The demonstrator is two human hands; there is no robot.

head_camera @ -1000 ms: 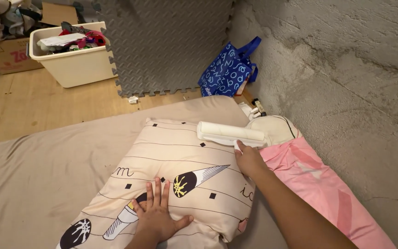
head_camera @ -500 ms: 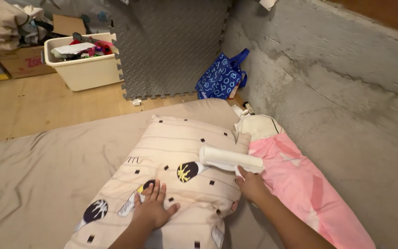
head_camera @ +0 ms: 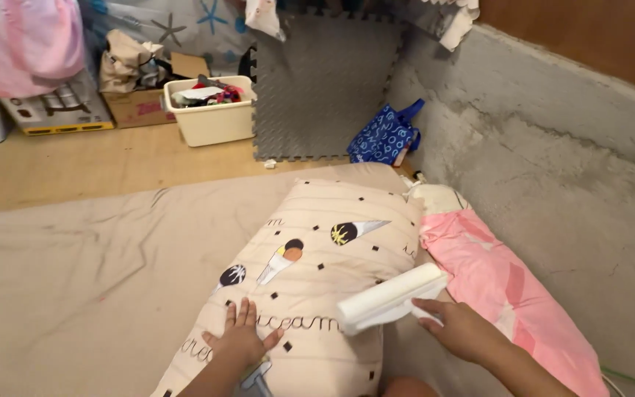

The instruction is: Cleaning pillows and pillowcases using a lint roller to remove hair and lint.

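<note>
- Your left hand lies flat, fingers spread, pressing on the near end of the pillow.
- Your right hand grips the handle of the lint roller, fingers curled around it.
- The roller's white drum rests on the pillow's near right edge, tilted up toward the right.
- The pillow is cream with thin lines and ice-cream cone prints; it lies on a mattress under a wrinkled beige sheet.
- A pink pillow lies just beside it, along the rough concrete wall.
- Beyond the mattress is a wooden floor.
- A grey foam mat stands upright in the corner, a blue bag beside it.
- A cream bin of odds and ends and cardboard boxes stand farther left.
</note>
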